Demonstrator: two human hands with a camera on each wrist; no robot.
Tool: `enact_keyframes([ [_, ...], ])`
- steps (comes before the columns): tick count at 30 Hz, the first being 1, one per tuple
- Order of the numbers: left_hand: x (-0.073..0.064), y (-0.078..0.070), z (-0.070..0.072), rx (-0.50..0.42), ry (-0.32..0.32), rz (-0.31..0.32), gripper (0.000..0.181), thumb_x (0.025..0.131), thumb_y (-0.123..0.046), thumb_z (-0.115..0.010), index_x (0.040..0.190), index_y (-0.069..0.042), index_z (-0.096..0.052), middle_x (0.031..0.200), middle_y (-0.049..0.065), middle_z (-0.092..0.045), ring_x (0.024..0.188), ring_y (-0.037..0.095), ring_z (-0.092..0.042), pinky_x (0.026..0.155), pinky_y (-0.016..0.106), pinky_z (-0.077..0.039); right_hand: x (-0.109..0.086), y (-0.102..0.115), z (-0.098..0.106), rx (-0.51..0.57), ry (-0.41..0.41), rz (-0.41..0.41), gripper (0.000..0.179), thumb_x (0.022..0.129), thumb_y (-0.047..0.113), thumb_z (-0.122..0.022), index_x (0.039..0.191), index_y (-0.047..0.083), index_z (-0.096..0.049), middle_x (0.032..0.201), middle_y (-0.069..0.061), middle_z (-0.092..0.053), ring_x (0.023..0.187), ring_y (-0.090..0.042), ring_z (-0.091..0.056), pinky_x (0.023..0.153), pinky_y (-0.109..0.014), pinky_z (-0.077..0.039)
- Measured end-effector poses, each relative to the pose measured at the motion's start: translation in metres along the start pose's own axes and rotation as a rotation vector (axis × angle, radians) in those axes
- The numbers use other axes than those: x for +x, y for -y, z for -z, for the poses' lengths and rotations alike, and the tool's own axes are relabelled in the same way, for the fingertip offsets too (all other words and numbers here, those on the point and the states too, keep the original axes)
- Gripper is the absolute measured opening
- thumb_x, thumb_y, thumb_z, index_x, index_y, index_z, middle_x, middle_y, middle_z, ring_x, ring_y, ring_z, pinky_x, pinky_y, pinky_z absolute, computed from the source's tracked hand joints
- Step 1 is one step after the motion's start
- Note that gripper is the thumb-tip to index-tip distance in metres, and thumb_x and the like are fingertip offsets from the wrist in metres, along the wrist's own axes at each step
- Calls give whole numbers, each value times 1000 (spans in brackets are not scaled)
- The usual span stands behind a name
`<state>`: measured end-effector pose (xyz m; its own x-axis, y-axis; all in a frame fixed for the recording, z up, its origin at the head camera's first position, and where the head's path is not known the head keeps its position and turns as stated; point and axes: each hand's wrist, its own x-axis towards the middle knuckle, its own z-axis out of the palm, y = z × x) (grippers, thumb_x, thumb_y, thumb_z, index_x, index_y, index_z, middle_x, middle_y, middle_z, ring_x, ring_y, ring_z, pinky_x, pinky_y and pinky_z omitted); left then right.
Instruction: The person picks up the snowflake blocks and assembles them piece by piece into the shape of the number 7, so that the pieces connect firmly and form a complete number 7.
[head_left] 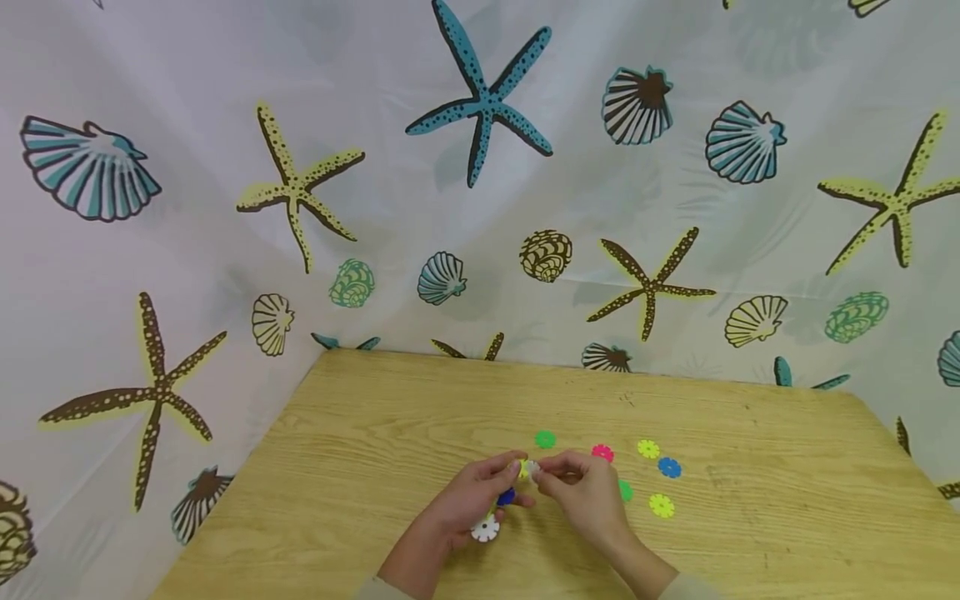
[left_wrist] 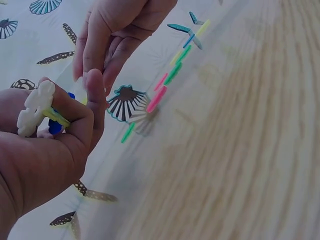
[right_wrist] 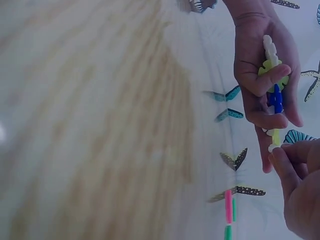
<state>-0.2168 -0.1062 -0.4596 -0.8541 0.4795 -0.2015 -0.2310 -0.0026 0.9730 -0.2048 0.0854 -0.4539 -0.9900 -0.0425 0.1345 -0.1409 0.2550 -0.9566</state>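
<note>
My left hand [head_left: 467,497] grips a short chain of notched plastic discs slotted into one another. At the chain's wrist end is a white disc [head_left: 485,528], joined to a yellow disc [right_wrist: 265,69] and then a blue disc [right_wrist: 276,100]. Beyond the fingers, another yellow disc [head_left: 522,472] shows at the far end. My right hand [head_left: 595,497] pinches a small white disc [head_left: 533,469] between thumb and forefinger, its edge against that yellow one. Fingers partly hide both discs there. Both hands are held close together above the table.
Loose discs lie flat on the wooden table [head_left: 360,467], mostly right of the hands: a green disc [head_left: 545,439], a pink disc [head_left: 602,452], a blue disc [head_left: 670,467], a yellow disc [head_left: 662,506] and others. A curtain [head_left: 375,208] printed with shells and starfish hangs behind.
</note>
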Motion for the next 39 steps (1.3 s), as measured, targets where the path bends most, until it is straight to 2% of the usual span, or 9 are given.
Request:
enact_keyframes([
  [2, 0, 0, -1, -13, -1, -4, 66, 103, -44, -51, 155, -6, -35, 148, 14, -50, 100, 13, -68, 53, 11, -44, 2, 0, 0, 17, 13, 4, 8, 86, 5, -77, 93, 1, -76, 94, -13, -75, 84, -22, -75, 73, -24, -62],
  [4, 0, -1, -2, -20, -2, -5, 65, 103, -43, -51, 154, -6, -35, 144, 16, -51, 102, 14, -69, 54, 12, -44, 3, 0, 2, 15, 24, -3, 8, 86, 5, -77, 93, 2, -76, 94, -13, -76, 85, -22, -75, 71, -24, -62],
  [9, -1, -4, -4, -19, -10, -24, 62, 104, -40, -53, 153, -8, -36, 135, 18, -54, 102, 18, -70, 55, 13, -44, 5, 1, 6, -29, 37, -37, 10, 86, 10, -78, 96, 7, -77, 94, -9, -77, 84, -16, -73, 68, -21, -60],
  [12, -1, -4, -4, -14, -25, -22, 60, 103, -41, -53, 153, -10, -37, 139, 18, -54, 101, 20, -71, 53, 13, -44, 6, 2, 7, -39, 45, -44, 13, 86, 13, -79, 98, 8, -78, 96, -9, -77, 86, -15, -73, 68, -20, -59],
  [20, 0, -6, -3, -34, -78, 65, 61, 102, -52, -48, 149, -14, -45, 148, 13, -49, 102, 21, -70, 47, 12, -43, 4, 5, 5, -11, 89, -35, 18, 86, 13, -79, 101, 4, -77, 99, -12, -77, 88, -18, -73, 70, -20, -59],
  [23, -1, -5, -2, -27, -86, 77, 59, 103, -53, -45, 148, -16, -47, 146, 12, -50, 100, 20, -70, 45, 11, -43, 5, 6, 4, -21, 116, -34, 17, 87, 15, -78, 101, 5, -77, 99, -11, -77, 88, -16, -73, 71, -20, -58],
  [31, -2, -6, -3, 4, -91, 48, 55, 103, -48, -49, 146, -15, -50, 142, 10, -55, 88, 13, -69, 44, 12, -41, 5, 6, 9, -21, 155, -33, 18, 87, 16, -79, 101, 5, -78, 101, -11, -77, 91, -16, -73, 75, -22, -60],
  [35, -2, -6, -1, 12, -104, 39, 54, 103, -47, -50, 145, -14, -51, 136, 11, -57, 86, 12, -69, 42, 12, -41, 4, 8, 13, 7, 190, -33, 23, 86, 16, -79, 104, 3, -76, 106, -13, -76, 95, -21, -73, 78, -22, -60],
  [39, -2, -4, 2, 15, -126, 30, 56, 103, -48, -49, 146, -13, -50, 140, 11, -55, 85, 12, -69, 41, 13, -41, 5, 7, 18, 35, 220, -53, 29, 86, 14, -79, 110, -3, -73, 113, -18, -73, 99, -25, -73, 80, -24, -61],
])
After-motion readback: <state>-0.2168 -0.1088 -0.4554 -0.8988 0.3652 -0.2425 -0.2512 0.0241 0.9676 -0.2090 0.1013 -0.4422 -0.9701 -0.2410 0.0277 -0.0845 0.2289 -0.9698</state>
